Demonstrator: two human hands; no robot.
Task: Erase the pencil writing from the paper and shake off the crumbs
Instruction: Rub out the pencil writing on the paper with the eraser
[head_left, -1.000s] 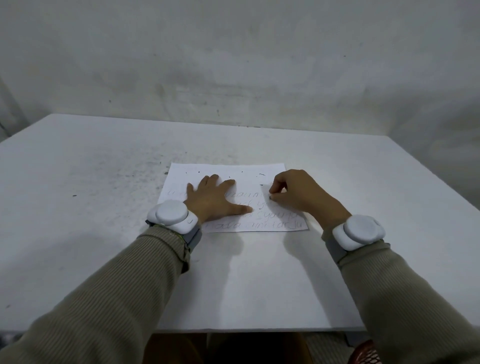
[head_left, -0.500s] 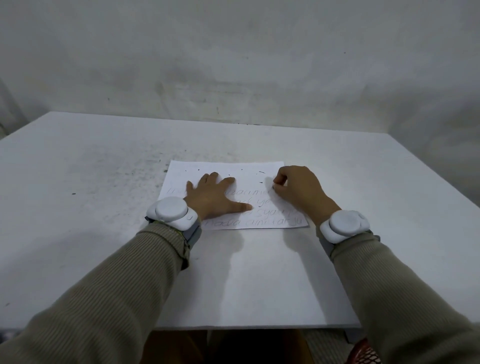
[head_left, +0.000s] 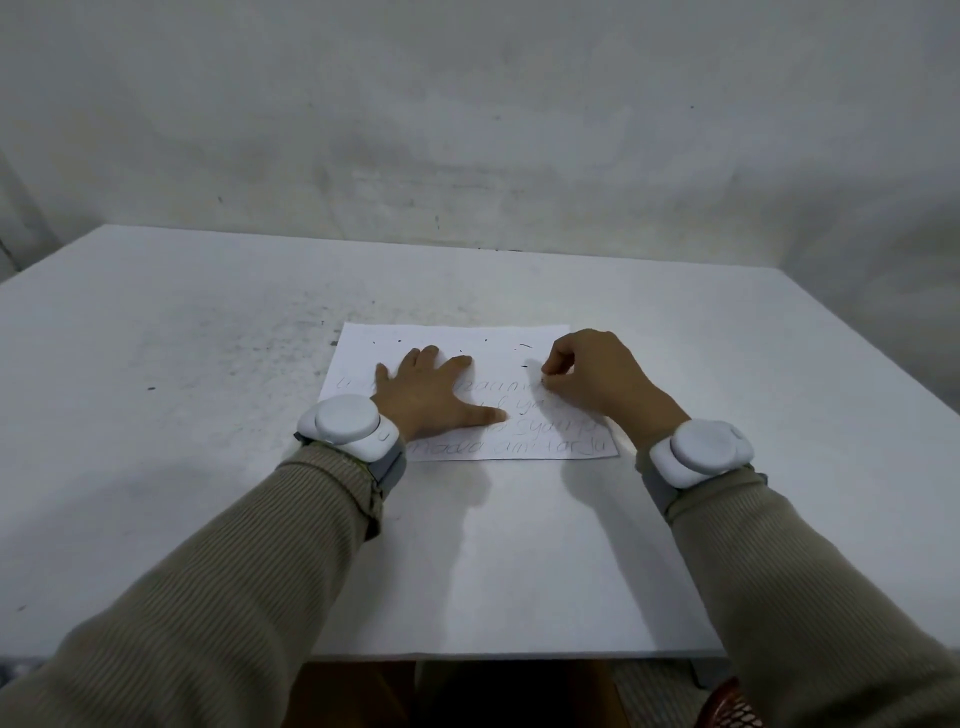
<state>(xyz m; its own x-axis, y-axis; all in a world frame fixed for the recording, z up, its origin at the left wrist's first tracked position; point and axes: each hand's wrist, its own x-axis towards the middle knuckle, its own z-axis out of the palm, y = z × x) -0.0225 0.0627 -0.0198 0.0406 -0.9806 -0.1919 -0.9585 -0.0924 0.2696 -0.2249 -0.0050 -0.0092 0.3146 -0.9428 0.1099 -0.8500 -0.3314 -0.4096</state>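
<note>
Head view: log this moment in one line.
left hand flat on paper | right hand curled over writing, eraser unseen | crumbs on paper | lower lines unerased

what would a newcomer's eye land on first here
A sheet of paper with faint pencil writing lies on the table. The left hand presses flat on it; the right hand, fingers curled, seems to pinch an eraser hidden at the writing. White pucks sit on both wrists.
</note>
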